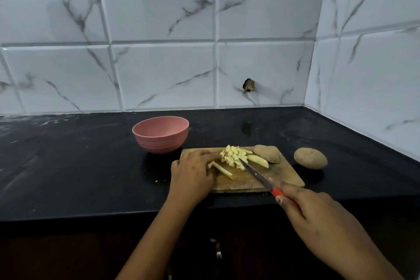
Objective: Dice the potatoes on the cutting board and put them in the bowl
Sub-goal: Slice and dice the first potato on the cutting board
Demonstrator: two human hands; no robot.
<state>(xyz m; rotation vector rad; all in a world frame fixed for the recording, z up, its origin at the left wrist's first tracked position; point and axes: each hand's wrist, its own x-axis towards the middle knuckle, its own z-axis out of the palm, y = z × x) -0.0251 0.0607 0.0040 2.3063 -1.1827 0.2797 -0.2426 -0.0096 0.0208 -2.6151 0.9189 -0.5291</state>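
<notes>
Gripping a red-handled knife (pixel 256 174), right hand (pixel 318 218) hangs off the cutting board's (pixel 279 175) near right corner, blade tip at the diced potato (pixel 234 157) mid-board. Left hand (pixel 193 173) on the board's left end, fingers curled onto a potato strip (pixel 223 169). Wedge (pixel 258 161) and half potato (pixel 267 153) at the far right corner. Whole potato (pixel 310 158) right of the board; pink bowl (pixel 161 134) beyond its far left corner.

Dim, soft, wide-angle edge distortion
</notes>
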